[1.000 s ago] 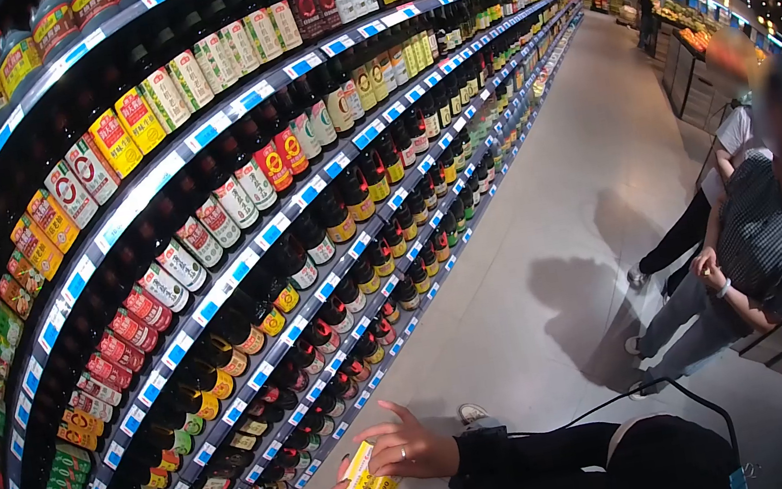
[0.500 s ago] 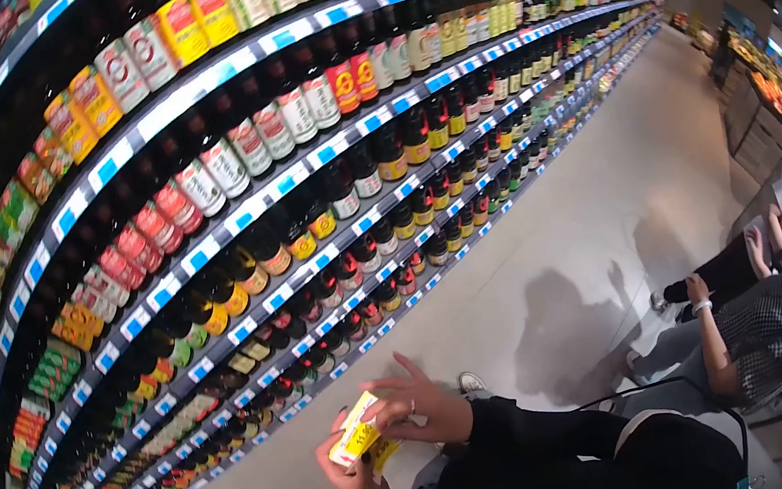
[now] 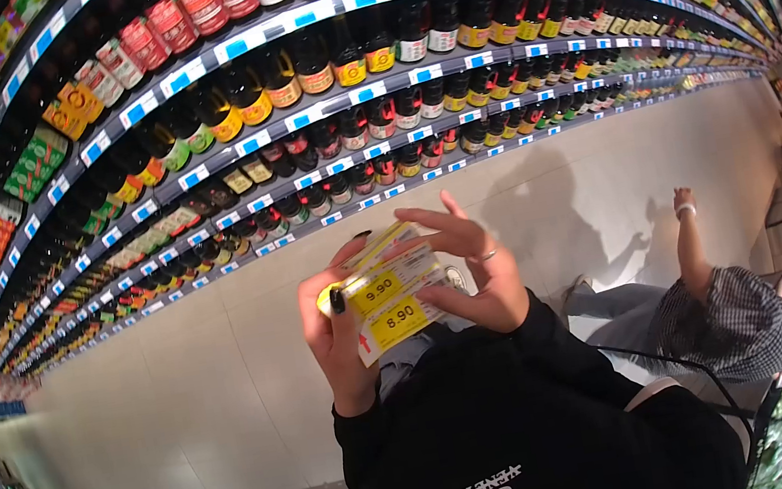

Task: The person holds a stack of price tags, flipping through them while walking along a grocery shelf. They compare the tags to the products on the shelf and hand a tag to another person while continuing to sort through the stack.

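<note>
In front of my chest I have several yellow-and-white price tags [image 3: 402, 318], fanned so that the figures 9.90 and 8.90 show. My left hand [image 3: 332, 339] grips them along their left edge, a dark-nailed finger lying over the front. On the other side my right hand [image 3: 483, 276], with a ring on one finger, pinches their right part; its thumb rests by the lower tag and its fingers reach over the upper edge. Further tags stick out behind the front ones at the top, their print too blurred to read.
Long shelves of bottles [image 3: 314, 66] curve across the far side, with blue-and-white labels [image 3: 302, 118] along their edges. Pale floor [image 3: 198, 374] runs between. To the right stands a person in a checked shirt [image 3: 721, 322], an arm stretched toward the shelves.
The view has swung downward and to the right. The tags, seen edge-on and tilted before, now face me spread out. My right hand has shifted to their right side.
</note>
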Action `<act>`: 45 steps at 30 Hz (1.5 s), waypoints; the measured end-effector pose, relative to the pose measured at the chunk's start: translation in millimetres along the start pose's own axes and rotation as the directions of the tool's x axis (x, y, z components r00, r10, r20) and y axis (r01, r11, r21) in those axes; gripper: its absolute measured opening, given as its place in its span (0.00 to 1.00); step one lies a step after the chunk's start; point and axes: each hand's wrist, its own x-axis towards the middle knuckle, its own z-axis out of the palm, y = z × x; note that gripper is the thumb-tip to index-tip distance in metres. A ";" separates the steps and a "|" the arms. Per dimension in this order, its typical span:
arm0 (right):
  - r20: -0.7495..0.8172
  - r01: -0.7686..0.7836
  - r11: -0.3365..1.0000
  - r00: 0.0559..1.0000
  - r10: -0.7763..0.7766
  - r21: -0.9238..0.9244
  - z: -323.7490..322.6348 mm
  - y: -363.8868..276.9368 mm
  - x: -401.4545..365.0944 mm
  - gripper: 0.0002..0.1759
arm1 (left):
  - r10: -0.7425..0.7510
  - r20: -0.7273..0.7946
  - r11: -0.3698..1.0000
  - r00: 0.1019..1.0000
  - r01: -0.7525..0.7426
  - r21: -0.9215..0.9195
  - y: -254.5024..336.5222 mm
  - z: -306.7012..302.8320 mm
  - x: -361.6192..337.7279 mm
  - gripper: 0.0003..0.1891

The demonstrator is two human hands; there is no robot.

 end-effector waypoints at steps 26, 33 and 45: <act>0.034 -0.021 0.998 0.999 0.019 0.061 -0.7 2.3 -4.7 0.36 | -0.002 0.024 0.995 1.000 0.004 -0.104 2.2 6.3 -1.9 0.11; 0.087 0.008 0.999 0.996 -0.012 0.047 -3.1 6.8 -6.6 0.39 | -0.002 0.027 0.994 1.000 0.005 -0.111 1.7 4.9 -3.9 0.12; 0.066 -0.137 0.990 0.989 0.134 0.039 -4.9 -9.1 -6.9 0.37 | -0.018 0.036 0.988 0.999 0.024 -0.152 -0.9 7.6 -6.5 0.15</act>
